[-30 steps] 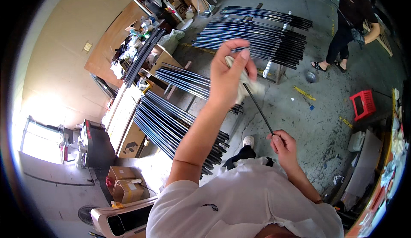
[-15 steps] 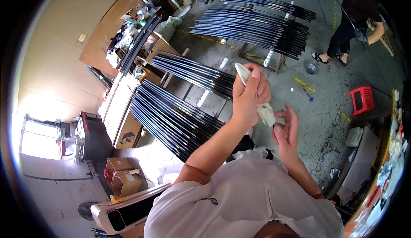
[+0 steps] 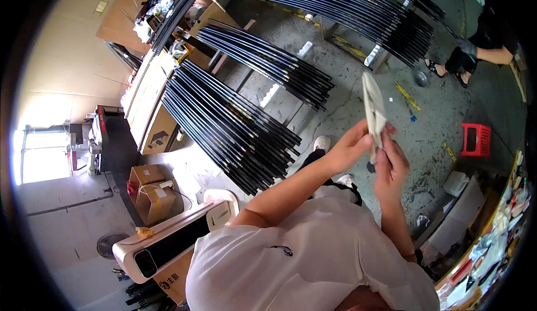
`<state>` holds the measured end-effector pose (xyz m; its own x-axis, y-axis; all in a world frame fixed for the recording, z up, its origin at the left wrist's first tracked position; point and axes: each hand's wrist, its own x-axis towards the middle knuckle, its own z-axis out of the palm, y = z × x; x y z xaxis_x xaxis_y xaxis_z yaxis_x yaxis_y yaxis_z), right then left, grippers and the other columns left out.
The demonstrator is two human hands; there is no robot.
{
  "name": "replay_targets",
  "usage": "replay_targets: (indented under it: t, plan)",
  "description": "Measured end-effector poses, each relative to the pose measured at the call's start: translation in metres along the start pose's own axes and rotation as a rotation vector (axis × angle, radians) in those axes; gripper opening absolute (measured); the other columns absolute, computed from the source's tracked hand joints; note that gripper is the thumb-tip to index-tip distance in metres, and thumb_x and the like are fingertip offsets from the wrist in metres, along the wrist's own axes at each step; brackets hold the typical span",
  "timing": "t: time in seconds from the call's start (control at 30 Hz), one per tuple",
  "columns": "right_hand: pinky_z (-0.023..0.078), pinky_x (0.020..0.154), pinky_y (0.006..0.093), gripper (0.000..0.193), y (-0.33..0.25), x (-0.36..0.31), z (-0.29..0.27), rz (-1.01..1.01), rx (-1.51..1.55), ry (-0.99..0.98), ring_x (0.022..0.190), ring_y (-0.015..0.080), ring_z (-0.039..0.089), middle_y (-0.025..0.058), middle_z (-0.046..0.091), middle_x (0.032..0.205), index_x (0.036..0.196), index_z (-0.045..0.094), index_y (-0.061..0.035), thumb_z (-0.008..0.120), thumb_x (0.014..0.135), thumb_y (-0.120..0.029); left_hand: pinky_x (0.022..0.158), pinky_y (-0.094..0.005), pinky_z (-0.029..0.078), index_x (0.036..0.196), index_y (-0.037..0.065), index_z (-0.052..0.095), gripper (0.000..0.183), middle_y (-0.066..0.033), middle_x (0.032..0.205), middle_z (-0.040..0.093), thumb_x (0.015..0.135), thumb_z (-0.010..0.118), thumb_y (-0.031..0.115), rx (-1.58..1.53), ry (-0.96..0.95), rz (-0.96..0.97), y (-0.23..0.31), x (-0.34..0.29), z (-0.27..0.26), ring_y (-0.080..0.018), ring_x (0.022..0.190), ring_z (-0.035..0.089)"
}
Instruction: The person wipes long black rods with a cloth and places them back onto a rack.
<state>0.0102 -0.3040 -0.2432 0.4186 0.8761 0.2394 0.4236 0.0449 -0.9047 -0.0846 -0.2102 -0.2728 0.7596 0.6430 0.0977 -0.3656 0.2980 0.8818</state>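
An off-white, limp piece that looks like folded cloth [image 3: 372,106] stands up between my two hands in front of my body. At its lower left edge, my left hand [image 3: 352,145] pinches it with closed fingers. My right hand [image 3: 390,165] grips its lower right side, thumb and fingers pressed together around it. Its upper part rises free to a rounded tip above both hands. Whether it is a glove or a plain cloth, I cannot make out.
Bundles of long black rods [image 3: 235,126] lie on supports to my left, with more rods [image 3: 347,14] at the far side. A co-worker's gloved hand [image 3: 466,47] shows at far right. Nearby are a red stool [image 3: 476,140], a metal bowl [image 3: 420,78] and a cluttered bench [image 3: 492,255].
My left hand has moved down and right from the cloth's upper part to its lower edge. My right hand, apart before, now grips the cloth. My view has shifted; the co-worker bends lower.
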Motion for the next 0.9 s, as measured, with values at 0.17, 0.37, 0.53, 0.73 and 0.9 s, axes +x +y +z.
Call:
replay_targets:
  t: [0.17, 0.37, 0.53, 0.73, 0.9]
  plan:
    - [0.038, 0.054, 0.0201, 0.034, 0.024, 0.013, 0.002, 0.057, -0.053, 0.046, 0.065, 0.0069, 0.048, 0.008, 0.06, 0.098, 0.12, 0.054, 0.0009, 0.048, 0.087, -0.003, 0.081, -0.0313, 0.043, 0.113, 0.002, 0.05, 0.05, -0.0064, 0.104, 0.058, 0.09, 0.047, 0.047, 0.138, 0.35, -0.377, -0.085, -0.002, -0.112, -0.0165, 0.092, 0.054]
    - [0.036, 0.049, 0.0177, 0.033, 0.068, 0.012, 0.015, 0.429, -0.069, 0.085, 0.07, 0.0063, 0.049, 0.0068, 0.057, 0.107, 0.12, 0.052, 0.0015, 0.048, 0.088, -0.001, 0.064, -0.0327, 0.046, 0.099, 0.005, 0.056, 0.025, -0.0044, 0.093, 0.061, 0.086, 0.057, 0.026, 0.084, 1.039, -0.647, -0.232, -0.011, -0.301, -0.0176, 0.073, 0.058]
    - [0.037, 0.047, 0.0186, 0.033, 0.084, 0.014, 0.018, 0.538, -0.012, 0.146, 0.068, 0.0059, 0.048, 0.0083, 0.054, 0.111, 0.121, 0.051, 0.0018, 0.048, 0.088, 0.0, 0.062, -0.0295, 0.044, 0.109, 0.002, 0.052, 0.037, -0.0039, 0.085, 0.057, 0.081, 0.061, 0.025, 0.368, 1.37, -0.772, -0.332, -0.022, -0.422, -0.0155, 0.076, 0.055]
    - [0.039, 0.05, 0.0271, 0.029, 0.085, 0.027, 0.031, 0.379, -0.22, 0.109, 0.063, 0.0167, 0.048, 0.0109, 0.056, 0.087, 0.108, 0.06, -0.0038, 0.053, 0.082, 0.006, 0.068, -0.0331, 0.049, 0.109, 0.004, 0.052, 0.025, -0.005, 0.091, 0.058, 0.085, 0.056, 0.008, -0.193, 1.326, -0.667, -0.314, 0.015, -0.414, -0.0153, 0.079, 0.057]
    - [0.041, 0.056, 0.0301, 0.035, 0.086, 0.018, 0.041, 0.367, -0.208, 0.119, 0.066, 0.0202, 0.049, 0.0126, 0.055, 0.082, 0.114, 0.059, -0.0083, 0.052, 0.082, 0.005, 0.062, -0.0349, 0.05, 0.095, 0.005, 0.052, 0.01, -0.0042, 0.089, 0.057, 0.085, 0.054, 0.004, -0.165, 1.202, -0.659, -0.3, 0.003, -0.398, -0.016, 0.077, 0.06]
